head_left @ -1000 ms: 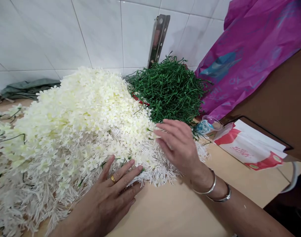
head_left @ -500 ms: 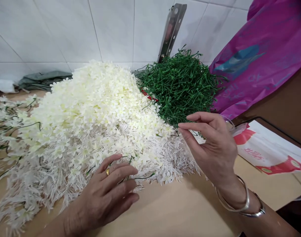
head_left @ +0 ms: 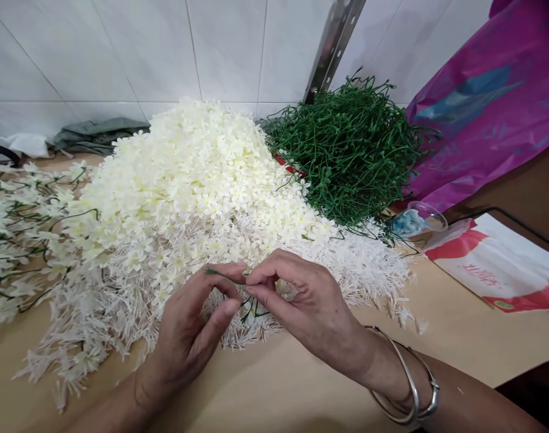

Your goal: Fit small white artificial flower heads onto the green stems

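A thin green plastic stem (head_left: 224,276) crosses the fingers of my left hand (head_left: 184,331), which curl around it while the thumb stands a little off. At its right end, the thumb and forefinger of my right hand (head_left: 310,307) pinch the stem; whatever else lies between those fingertips is hidden. Just below, more green stems (head_left: 255,308) show between the hands. Behind them rises a large heap of cream-white artificial flowers (head_left: 202,168), with finer white sprigs (head_left: 346,261) along its front. A tangled pile of green stems (head_left: 346,150) lies behind, to the right.
Flowers on dark green stems (head_left: 26,228) spread at the left. A clear plastic cup (head_left: 430,216) with blue-white contents lies by a red-and-white packet (head_left: 499,267). A purple plastic bag (head_left: 477,114) hangs at the right. Grey cloth (head_left: 98,135) lies against the tiled wall (head_left: 229,48).
My right hand has come down and left to meet my left hand, and now pinches at the stem. My left hand has turned, its thumb now uppermost. The camera view has shifted slightly.
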### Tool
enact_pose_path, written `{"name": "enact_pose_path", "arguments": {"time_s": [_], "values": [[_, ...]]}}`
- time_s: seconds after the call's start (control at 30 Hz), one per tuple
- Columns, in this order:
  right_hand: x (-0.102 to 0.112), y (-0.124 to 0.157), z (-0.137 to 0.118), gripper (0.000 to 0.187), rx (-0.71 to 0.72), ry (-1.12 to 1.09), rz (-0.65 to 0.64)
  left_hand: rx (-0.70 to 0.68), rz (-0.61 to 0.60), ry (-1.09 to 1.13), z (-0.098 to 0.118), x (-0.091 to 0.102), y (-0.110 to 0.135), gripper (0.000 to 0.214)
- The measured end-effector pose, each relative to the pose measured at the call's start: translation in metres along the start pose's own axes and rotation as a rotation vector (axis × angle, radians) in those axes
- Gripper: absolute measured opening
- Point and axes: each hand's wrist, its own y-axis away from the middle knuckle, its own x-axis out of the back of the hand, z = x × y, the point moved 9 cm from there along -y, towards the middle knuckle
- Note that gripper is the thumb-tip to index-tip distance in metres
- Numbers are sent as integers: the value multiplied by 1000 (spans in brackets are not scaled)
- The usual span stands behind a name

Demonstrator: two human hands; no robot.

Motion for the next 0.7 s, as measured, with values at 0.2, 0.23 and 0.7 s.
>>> {"name": "enact_pose_path", "arguments": {"time_s": [0.2, 0.23, 0.7], "values": [[5, -1, -1, 3, 129, 34, -19, 108, 103, 124, -8, 10, 0, 20], [12, -3, 0, 2, 147, 97, 30, 164, 124, 173, -14, 11, 1, 20], [26, -11, 56, 10, 1, 475, 68, 547, 31, 595, -46, -14, 9, 22]]}}
